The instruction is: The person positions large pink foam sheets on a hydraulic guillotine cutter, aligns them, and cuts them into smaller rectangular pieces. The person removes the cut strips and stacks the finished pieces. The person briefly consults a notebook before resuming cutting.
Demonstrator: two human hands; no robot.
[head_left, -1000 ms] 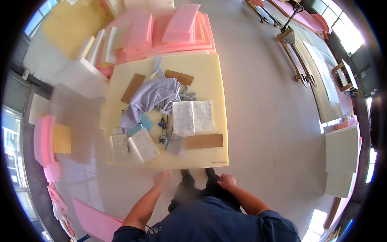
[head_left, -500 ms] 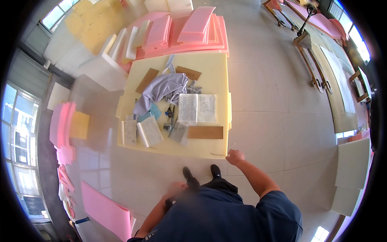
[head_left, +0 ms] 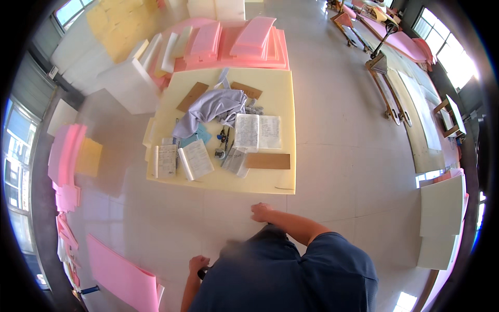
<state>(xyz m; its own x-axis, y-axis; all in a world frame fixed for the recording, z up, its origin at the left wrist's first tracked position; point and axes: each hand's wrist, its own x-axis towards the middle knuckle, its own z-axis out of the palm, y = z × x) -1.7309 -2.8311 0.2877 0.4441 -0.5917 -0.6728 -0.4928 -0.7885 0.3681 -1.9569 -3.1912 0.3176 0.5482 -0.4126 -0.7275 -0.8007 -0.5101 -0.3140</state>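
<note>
My right hand (head_left: pixel 261 211) hangs in front of my body, loosely closed, with nothing visible in it. It is apart from the front edge of the pale yellow foam stack (head_left: pixel 218 184), which it is nearest to. Lower down, at my left side, my left hand (head_left: pixel 198 263) is loosely curled and holds nothing that I can see; a dark band shows by its wrist. On the foam stack lie an open notebook (head_left: pixel 258 132), a brown cardboard strip (head_left: pixel 267 161), a crumpled grey cloth (head_left: pixel 210 108), paper pads (head_left: pixel 196 159) and a clear plastic bag (head_left: pixel 236 162).
Pink foam sheets (head_left: pixel 231 61) are piled behind the yellow stack, with white blocks (head_left: pixel 132 86) beside them. A pink sheet (head_left: pixel 122 270) stands at the lower left. White panels (head_left: pixel 442 208) stand at the right, and a pallet jack (head_left: pixel 387 86) is farther back.
My right hand has left the stack's front right corner and swung left in front of me. My left hand has moved down and outward. The stack now lies farther from my body.
</note>
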